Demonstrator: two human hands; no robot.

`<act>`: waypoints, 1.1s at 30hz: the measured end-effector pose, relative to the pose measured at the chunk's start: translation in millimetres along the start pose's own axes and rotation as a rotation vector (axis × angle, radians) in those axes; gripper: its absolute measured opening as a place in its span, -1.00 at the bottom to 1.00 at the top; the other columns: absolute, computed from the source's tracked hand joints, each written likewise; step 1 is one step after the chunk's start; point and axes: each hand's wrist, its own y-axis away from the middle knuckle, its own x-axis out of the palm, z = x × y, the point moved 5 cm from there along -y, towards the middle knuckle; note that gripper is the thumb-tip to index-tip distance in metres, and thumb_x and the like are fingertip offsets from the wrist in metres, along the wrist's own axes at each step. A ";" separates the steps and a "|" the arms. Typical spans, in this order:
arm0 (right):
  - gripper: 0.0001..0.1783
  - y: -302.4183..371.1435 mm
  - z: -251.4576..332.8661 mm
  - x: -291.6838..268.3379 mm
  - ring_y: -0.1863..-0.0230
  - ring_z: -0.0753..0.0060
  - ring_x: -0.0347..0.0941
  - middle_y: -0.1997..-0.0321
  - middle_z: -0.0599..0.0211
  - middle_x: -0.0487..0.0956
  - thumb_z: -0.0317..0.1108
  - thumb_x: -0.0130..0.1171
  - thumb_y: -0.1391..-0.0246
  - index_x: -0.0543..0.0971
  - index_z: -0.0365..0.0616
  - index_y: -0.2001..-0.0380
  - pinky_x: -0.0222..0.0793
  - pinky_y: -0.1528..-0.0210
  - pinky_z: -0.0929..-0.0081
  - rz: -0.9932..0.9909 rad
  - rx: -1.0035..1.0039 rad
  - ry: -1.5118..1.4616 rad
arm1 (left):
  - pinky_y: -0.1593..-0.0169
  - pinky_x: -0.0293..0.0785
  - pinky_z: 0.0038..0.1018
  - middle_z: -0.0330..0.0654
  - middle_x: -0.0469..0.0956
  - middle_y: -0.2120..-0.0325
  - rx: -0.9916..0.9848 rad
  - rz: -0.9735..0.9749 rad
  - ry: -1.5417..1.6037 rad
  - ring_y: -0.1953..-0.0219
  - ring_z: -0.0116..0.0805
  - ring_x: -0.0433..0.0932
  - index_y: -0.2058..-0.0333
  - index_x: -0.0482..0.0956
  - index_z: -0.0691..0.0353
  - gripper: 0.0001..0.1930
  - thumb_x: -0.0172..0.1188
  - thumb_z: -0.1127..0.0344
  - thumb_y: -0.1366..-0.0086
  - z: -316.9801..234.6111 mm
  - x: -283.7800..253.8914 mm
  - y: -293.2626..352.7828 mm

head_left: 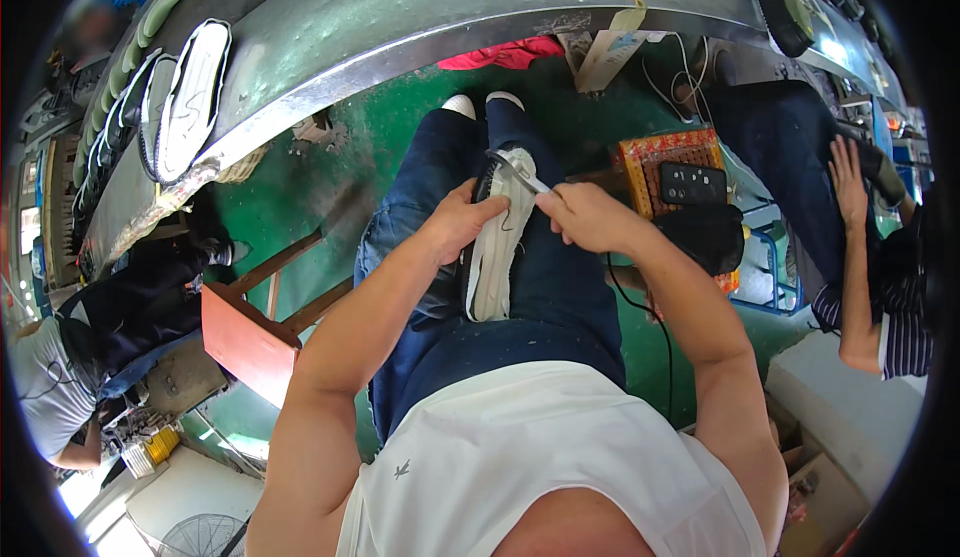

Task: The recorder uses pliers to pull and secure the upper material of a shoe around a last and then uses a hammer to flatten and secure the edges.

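A shoe [492, 267] lies bottom up along my thighs, its pale, wrinkled underside facing me and a dark edge showing on its left. My left hand [463, 220] grips the shoe's left side, with the thumb laid over the pale underside. In my right hand [588, 215] is a metal hand tool [522, 174] with a bright shaft and a dark curved head. That head rests at or just over the shoe's far end; whether it touches, I cannot tell. The tool's handle is hidden inside my closed fingers.
A long metal workbench [400, 22] curves across the front, with several shoes [195, 97] at its left. A woven-topped stool [640, 172] on my right carries a black phone [693, 184] and a black bag [700, 237]. A reddish wooden stool [250, 332] stands left. People sit on both sides.
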 end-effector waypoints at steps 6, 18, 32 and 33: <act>-0.44 7.4 3.1 7.7 0.42 0.13 0.58 0.48 0.11 0.60 0.01 -0.08 -0.41 0.54 -0.33 0.39 0.45 0.29 0.23 -0.106 -0.132 0.092 | 0.05 0.61 -0.35 -0.04 0.62 0.10 0.003 0.089 0.071 0.15 -0.28 0.65 -0.14 0.40 0.36 -0.47 0.34 0.34 -0.24 -0.5 -4.4 1.8; -0.72 45.9 -14.9 20.9 0.41 0.22 0.59 0.44 0.15 0.62 -0.26 0.14 -0.19 0.55 -0.33 0.24 0.46 0.29 0.32 0.097 -0.083 -0.022 | -0.02 0.59 -0.35 -0.14 0.64 0.06 -0.141 0.267 0.095 0.09 -0.30 0.67 -0.18 0.41 0.23 -0.49 0.33 0.25 -0.32 -1.4 -18.8 -9.2; -0.61 36.8 68.5 44.0 0.08 -0.04 0.54 0.16 -0.12 0.56 -0.36 0.18 -0.16 0.46 -0.45 0.04 0.51 0.05 0.14 0.011 -0.220 0.916 | 0.11 0.57 -0.33 -0.10 0.62 0.03 -0.160 0.169 -0.070 0.12 -0.30 0.66 -0.19 0.42 0.29 -0.44 0.32 0.15 -0.31 15.7 -26.7 -22.3; -0.67 28.8 63.8 45.5 0.17 -0.03 0.57 0.23 -0.08 0.57 -0.33 0.19 -0.16 0.49 -0.39 0.13 0.51 0.10 0.13 0.289 -0.173 0.735 | 0.07 0.67 -0.35 -0.14 0.62 0.02 -0.190 0.223 -0.052 0.07 -0.35 0.66 -0.19 0.42 0.20 -0.53 0.27 0.24 -0.37 21.7 -34.7 -23.4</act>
